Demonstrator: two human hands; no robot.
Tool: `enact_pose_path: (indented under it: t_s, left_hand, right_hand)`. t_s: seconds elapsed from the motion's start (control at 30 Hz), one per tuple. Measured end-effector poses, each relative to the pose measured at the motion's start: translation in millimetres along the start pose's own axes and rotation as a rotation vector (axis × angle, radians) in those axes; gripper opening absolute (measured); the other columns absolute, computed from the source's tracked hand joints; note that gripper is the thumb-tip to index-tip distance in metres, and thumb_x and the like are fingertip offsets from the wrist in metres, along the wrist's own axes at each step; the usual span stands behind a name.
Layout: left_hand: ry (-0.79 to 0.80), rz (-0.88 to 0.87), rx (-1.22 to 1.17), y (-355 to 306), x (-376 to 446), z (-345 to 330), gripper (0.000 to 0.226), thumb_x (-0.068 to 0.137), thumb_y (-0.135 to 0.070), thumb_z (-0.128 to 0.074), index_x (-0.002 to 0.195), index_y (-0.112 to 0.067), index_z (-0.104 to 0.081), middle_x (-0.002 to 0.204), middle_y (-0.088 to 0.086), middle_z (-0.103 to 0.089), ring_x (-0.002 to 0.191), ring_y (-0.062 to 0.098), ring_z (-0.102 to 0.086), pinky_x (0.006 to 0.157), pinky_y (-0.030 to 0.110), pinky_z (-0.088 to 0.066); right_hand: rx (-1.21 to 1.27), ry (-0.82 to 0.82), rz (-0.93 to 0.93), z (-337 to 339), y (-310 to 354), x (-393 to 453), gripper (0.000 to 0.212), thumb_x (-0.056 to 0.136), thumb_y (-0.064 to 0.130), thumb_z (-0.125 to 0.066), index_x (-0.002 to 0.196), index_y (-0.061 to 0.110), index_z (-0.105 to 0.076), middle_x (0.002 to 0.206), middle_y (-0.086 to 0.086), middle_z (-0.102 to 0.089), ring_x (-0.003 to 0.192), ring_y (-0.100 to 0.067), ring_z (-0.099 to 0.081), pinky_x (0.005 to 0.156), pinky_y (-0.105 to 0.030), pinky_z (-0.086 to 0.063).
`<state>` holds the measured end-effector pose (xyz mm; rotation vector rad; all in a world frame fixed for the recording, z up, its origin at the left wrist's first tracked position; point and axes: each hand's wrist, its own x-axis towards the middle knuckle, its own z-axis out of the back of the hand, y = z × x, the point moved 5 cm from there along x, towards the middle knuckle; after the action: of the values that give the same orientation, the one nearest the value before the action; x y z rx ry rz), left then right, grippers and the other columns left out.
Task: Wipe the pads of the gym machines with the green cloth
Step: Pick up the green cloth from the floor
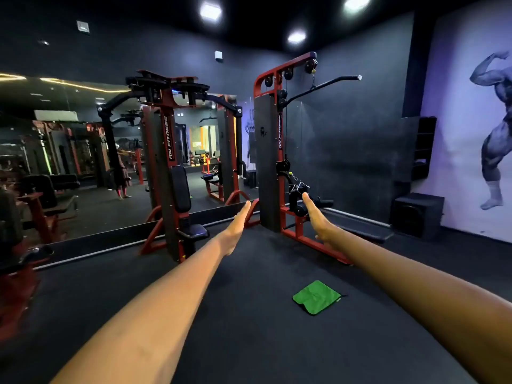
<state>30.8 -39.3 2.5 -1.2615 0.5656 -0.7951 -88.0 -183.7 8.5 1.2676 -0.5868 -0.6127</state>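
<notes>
A folded green cloth [316,297] lies flat on the dark floor between my forearms, nearer the right one. Both arms are stretched straight forward at chest height. My left hand [238,226] is flat with its fingers extended and holds nothing. My right hand [318,219] is flat too, palm turned inward, also holding nothing. Ahead on the left stands a red and black machine with a black back pad [179,188] and a seat pad [197,230]. To its right is a lat pulldown tower [269,162] with black knee rollers [297,207] low down, behind my right fingertips.
A large wall mirror [69,151] fills the left side and reflects more machines. Another black-padded machine [41,195] stands at the far left. A long black bench [360,225] runs from the tower. A black box [417,214] sits by the mural wall on the right.
</notes>
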Motion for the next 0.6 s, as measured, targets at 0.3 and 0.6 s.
enact_pose_path:
  t_s: [0.3, 0.6]
  left_hand:
    - [0.076, 0.073, -0.039, 49.7, 50.1, -14.9, 0.067, 0.091, -0.064, 0.004, 0.149, -0.03, 0.009, 0.159, -0.004, 0.012, 0.146, 0.013, 0.008, 0.116, 0.038, 0.005]
    - [0.074, 0.231, -0.058, 110.9, 172.2, -42.3, 0.074, 0.097, -0.058, -0.027, 0.15, -0.007, -0.019, 0.157, 0.011, -0.017, 0.146, 0.026, -0.012, 0.117, 0.037, -0.007]
  right_hand:
    - [0.014, -0.011, -0.108, -23.7, -59.7, 42.9, 0.08, 0.087, 0.073, -0.023, 0.152, 0.028, -0.013, 0.16, 0.0, -0.005, 0.147, -0.022, -0.006, 0.117, -0.052, -0.006]
    - [0.027, -0.112, -0.214, 26.8, -128.6, 131.7, 0.078, 0.09, 0.069, -0.023, 0.152, 0.022, -0.015, 0.159, 0.001, -0.014, 0.145, -0.023, -0.016, 0.114, -0.048, -0.016]
